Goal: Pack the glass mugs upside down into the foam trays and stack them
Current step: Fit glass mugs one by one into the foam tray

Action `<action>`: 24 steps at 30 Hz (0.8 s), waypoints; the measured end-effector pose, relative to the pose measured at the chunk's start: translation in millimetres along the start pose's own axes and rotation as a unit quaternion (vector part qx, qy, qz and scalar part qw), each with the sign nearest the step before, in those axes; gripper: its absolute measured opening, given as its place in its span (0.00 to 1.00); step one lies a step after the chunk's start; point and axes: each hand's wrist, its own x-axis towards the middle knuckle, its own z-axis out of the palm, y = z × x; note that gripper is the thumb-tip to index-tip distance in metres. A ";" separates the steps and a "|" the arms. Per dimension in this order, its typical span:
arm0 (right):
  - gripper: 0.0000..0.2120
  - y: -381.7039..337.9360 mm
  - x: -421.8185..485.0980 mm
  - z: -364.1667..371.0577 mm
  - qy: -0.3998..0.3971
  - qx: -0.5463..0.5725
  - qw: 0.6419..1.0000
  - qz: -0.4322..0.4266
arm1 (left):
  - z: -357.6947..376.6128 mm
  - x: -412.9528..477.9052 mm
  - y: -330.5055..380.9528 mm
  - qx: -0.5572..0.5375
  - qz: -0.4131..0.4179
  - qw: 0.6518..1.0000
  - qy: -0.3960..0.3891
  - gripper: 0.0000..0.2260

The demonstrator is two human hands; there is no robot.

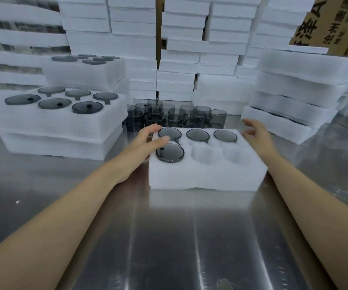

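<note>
A white foam tray (206,176) lies on the steel table in front of me. Several smoky grey glass mugs sit upside down in its pockets: the whole far row (198,135) and one near-left mug (170,152). The two other near pockets (204,153) are empty. My left hand (148,138) rests at the tray's far-left corner, its straight fingers touching the foam beside the mugs. My right hand (254,131) hovers relaxed just past the tray's far-right corner, holding nothing. Loose upright mugs (175,116) cluster behind the tray.
Filled foam trays (60,120) are stacked at the left, a taller filled stack (85,70) behind them. Closed foam stacks (298,97) stand at the right. Walls of foam trays (179,49) and cardboard boxes (334,21) fill the back. Bare steel table (168,237) stretches toward me.
</note>
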 end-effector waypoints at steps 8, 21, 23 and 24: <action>0.25 -0.5 47.3 28.1 -0.099 -0.170 0.973 -0.121 | 7.9 15.0 3.7 -0.046 -0.027 0.999 0.008 0.30; 0.13 0.2 29.7 20.4 -0.018 -0.195 0.969 -0.153 | 11.6 5.5 4.8 -0.033 0.005 0.999 0.008 0.25; 0.08 -4.6 14.5 13.4 0.035 -0.125 0.981 -0.145 | 13.3 2.0 4.1 -0.021 0.029 0.999 0.030 0.16; 0.07 -7.4 6.2 10.8 0.057 -0.090 0.986 -0.130 | 13.4 1.6 4.3 -0.016 0.033 0.999 0.039 0.13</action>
